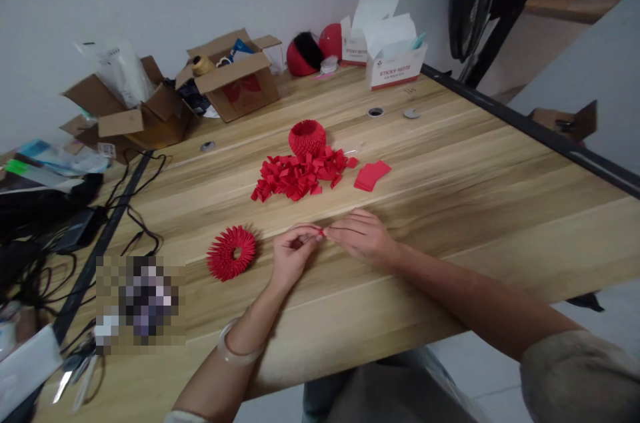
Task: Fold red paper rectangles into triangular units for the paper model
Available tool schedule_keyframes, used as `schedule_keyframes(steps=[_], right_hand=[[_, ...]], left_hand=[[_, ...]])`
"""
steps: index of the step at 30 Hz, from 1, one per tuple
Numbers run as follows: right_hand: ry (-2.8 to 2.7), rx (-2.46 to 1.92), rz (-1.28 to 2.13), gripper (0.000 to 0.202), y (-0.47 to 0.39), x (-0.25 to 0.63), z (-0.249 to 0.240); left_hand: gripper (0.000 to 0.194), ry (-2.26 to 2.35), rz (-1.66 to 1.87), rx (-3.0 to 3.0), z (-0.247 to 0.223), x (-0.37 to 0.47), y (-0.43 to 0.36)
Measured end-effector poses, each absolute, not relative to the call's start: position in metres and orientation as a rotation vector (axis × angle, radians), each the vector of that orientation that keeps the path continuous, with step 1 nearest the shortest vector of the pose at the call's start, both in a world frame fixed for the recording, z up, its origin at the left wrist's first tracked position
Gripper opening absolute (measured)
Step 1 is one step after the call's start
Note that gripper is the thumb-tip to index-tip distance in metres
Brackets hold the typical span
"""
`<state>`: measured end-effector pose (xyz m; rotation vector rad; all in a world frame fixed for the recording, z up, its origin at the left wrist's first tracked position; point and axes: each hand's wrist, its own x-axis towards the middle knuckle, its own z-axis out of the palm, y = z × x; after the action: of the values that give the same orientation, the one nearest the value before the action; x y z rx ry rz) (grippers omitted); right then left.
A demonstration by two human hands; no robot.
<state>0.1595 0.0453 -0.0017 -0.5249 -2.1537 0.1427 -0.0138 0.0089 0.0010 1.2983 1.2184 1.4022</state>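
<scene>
My left hand (295, 248) and my right hand (364, 236) meet over the table, fingertips pinched together on a small folded red paper piece (321, 233). Most of that piece is hidden by the fingers. To the left of my left hand lies a spiky red paper ring (231, 253) with a hole in its middle. Beyond my hands is a pile of folded red paper pieces (295, 176). Behind the pile stands a round red paper bowl shape (307, 137) built from such folds. Right of the pile rests a small stack of flat red paper sheets (371, 175).
Open cardboard boxes (245, 86) stand at the back left, sticky note boxes (397, 69) at the back right. Black cables (133, 223) run along the left side. Scissors or similar metal tools (75, 369) lie front left. A black fan (475, 3) stands beyond the right edge.
</scene>
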Motion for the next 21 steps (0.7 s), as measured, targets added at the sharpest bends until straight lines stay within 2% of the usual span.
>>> schedule_keyframes(steps=[5,9,15,21], right_hand=[[-2.174,-0.535,0.171,0.017,0.0453,0.1599,0.0006],[-2.132,-0.624,0.33,0.017,0.0435,0.1563,0.0],[-1.944,-0.749,0.796,0.014,0.042,0.1543,0.0031],[-1.626,-0.845,1.472,0.02,0.0496,0.1547,0.0054]], left_hand=[[0.006,1.218,1.388,1.316,-0.0006,-0.0155,0.0092],[0.006,1.229,1.43,1.395,-0.0011,-0.0168,0.0093],[0.01,1.26,1.438,1.478,-0.0006,-0.0172,0.0076],[0.016,1.295,1.412,1.64,0.0004,-0.0176,0.0053]])
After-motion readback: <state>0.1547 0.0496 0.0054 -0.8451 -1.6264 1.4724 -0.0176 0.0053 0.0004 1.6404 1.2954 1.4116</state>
